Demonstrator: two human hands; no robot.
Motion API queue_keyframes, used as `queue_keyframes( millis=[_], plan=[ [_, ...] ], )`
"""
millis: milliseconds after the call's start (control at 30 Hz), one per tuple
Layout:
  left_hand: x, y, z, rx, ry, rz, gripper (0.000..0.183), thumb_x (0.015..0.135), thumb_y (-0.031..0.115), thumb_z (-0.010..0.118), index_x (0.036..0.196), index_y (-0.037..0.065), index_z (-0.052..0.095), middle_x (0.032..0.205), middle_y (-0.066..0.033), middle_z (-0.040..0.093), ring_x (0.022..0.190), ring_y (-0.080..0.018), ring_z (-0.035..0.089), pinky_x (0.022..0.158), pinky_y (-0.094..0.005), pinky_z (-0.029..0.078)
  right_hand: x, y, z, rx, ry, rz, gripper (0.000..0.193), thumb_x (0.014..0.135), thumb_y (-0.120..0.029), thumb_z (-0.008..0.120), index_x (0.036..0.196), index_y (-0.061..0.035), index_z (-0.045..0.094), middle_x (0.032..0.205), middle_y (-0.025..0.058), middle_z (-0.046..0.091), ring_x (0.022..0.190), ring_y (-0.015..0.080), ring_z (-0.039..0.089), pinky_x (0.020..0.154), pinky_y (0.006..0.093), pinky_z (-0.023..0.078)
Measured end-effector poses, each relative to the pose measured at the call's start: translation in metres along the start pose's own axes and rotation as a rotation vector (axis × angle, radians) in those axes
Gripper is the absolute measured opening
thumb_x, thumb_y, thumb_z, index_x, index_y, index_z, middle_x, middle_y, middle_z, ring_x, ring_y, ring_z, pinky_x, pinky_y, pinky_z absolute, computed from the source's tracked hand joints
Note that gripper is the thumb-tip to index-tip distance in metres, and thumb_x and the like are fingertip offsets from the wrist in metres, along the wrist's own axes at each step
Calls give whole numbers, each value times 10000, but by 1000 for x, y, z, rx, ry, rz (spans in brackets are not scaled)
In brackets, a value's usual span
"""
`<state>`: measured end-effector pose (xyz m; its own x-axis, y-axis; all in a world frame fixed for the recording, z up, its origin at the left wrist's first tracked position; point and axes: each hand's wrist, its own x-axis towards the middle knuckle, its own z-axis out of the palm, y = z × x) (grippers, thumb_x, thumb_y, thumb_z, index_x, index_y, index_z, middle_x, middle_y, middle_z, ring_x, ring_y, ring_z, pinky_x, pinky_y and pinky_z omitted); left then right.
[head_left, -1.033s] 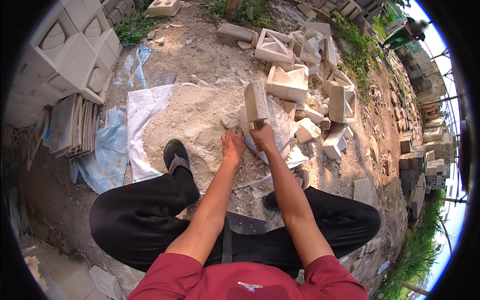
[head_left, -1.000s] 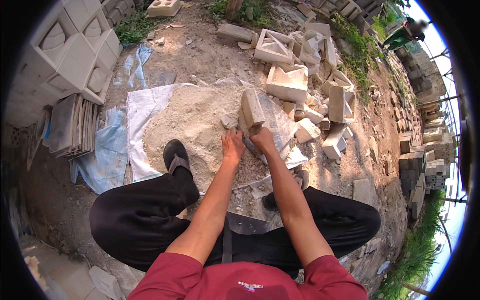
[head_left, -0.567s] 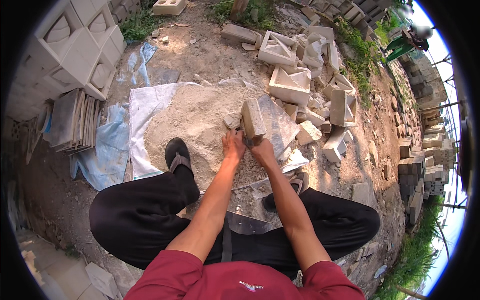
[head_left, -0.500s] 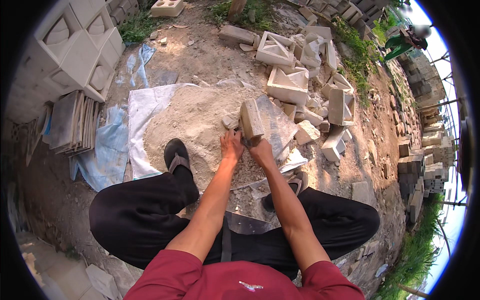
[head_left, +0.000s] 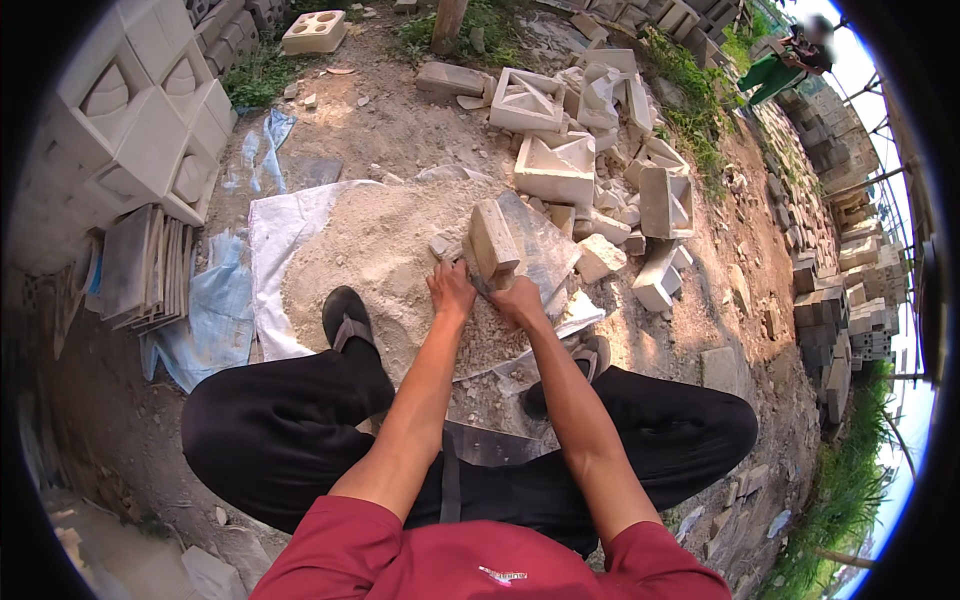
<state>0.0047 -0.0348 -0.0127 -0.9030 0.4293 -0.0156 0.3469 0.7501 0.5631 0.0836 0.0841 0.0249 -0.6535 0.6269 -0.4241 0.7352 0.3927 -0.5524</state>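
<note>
My right hand [head_left: 516, 302] is closed round the near end of a wooden mallet [head_left: 493, 240], whose blocky, pale-brown head points away from me. The grip itself is mostly hidden under my fingers. Close beside it on the left, my left hand [head_left: 452, 291] is low over the rubble with its fingers curled down. Something small and dark shows at its fingertips, too small to make out. Just beyond those fingers lies a pale broken chunk [head_left: 440, 246]. Both hands are above a heap of crushed, sandy rubble [head_left: 370, 240] spread on a white sack sheet [head_left: 277, 225].
Broken pale blocks [head_left: 556, 170] are piled beyond on the right, near a flat grey sheet [head_left: 535, 235]. Stacked blocks [head_left: 130, 110] and leaning boards [head_left: 150, 265] stand at left, by blue sheeting [head_left: 218, 310]. My sandalled foot [head_left: 347, 318] rests on the heap. Another person [head_left: 790, 62] is far right.
The mallet head has shifted slightly left and nearer my left hand. My view has tilted a little, and the far person now shows more upright.
</note>
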Motion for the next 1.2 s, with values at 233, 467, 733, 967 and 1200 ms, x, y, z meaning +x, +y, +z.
queue_keyframes(
  millis=[233,467,733,967,1200],
  plan=[
    [7,6,-3,27,-12,17,222,782,66,575,984,96,660,1070,-115,583,1092,-295,525,927,-452,386,-24,27,-5,68,204,12,476,687,-286,701,941,114,653,933,323,658,951,438,647,809,434,532],
    [6,1,-3,12,15,34,210,785,79,584,978,100,663,1081,-116,586,1096,-294,530,924,-455,391,-3,10,-29,125,121,87,455,677,-266,728,937,100,659,897,285,677,874,363,691,739,410,549],
    [7,6,0,54,34,48,209,808,120,598,1005,98,665,1054,-128,591,1076,-307,541,904,-470,389,5,29,-17,-12,66,60,463,682,-292,696,899,115,651,888,315,661,915,429,661,768,435,537],
    [6,-7,0,31,-6,51,190,807,107,593,986,97,655,1046,-129,585,1069,-303,541,885,-462,391,-6,-7,-11,212,159,5,419,695,-259,675,886,114,649,864,312,662,889,438,662,760,431,544],
    [9,7,-2,39,-74,36,278,751,101,649,1029,112,656,1091,-111,571,1092,-289,531,920,-460,396,-3,12,-6,-53,100,24,450,662,-263,726,897,115,655,819,284,674,857,391,686,724,408,544]
  ],
)
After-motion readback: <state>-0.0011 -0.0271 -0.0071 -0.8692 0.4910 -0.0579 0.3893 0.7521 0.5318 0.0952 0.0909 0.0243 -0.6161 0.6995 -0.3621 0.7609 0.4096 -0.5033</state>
